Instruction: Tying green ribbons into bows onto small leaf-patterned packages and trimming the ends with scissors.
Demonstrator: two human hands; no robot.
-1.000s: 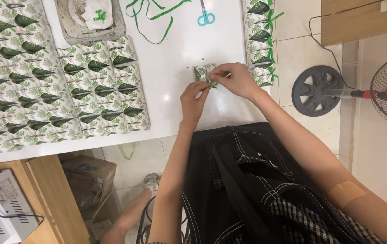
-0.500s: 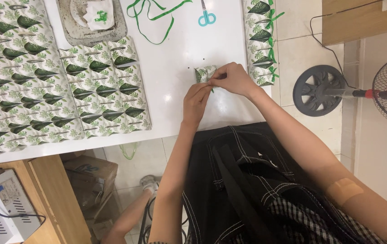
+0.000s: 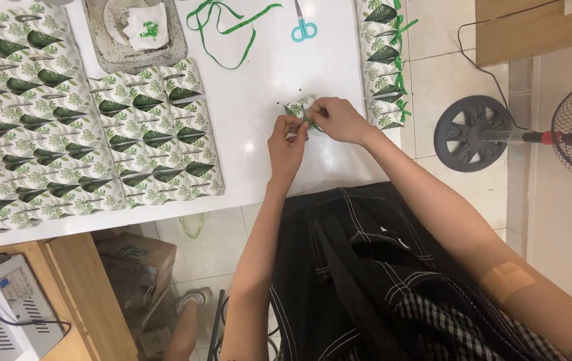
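Two hands were on one item at the time of record: my left hand (image 3: 287, 142) and my right hand (image 3: 338, 120) both pinched a small leaf-printed paper box (image 3: 299, 107) between their fingertips, fingers closed on it from either side. The box sat just above the white table (image 3: 259, 87), toward its right near part, close to the row of finished boxes with green ribbon (image 3: 383, 60) along the right edge. I judged the step in hand to be closing or tying off the box top, since a short length of green ribbon appeared at my right fingertips, though the knot itself was hidden by my fingers. The next move, in my judgement, called for a steady pinch from the left hand while the right drew the ribbon snug without crushing the paper. The box's long axis appeared to run roughly left to right, tilted slightly, with its visible printed face turned up and to the far left; I could not tell which end was the opening. Farther off lay loose green ribbon (image 3: 225, 30), blue-handled scissors (image 3: 304, 25), a grey tray (image 3: 135, 37), and flat printed blanks (image 3: 65, 127) spread over the left of the table.
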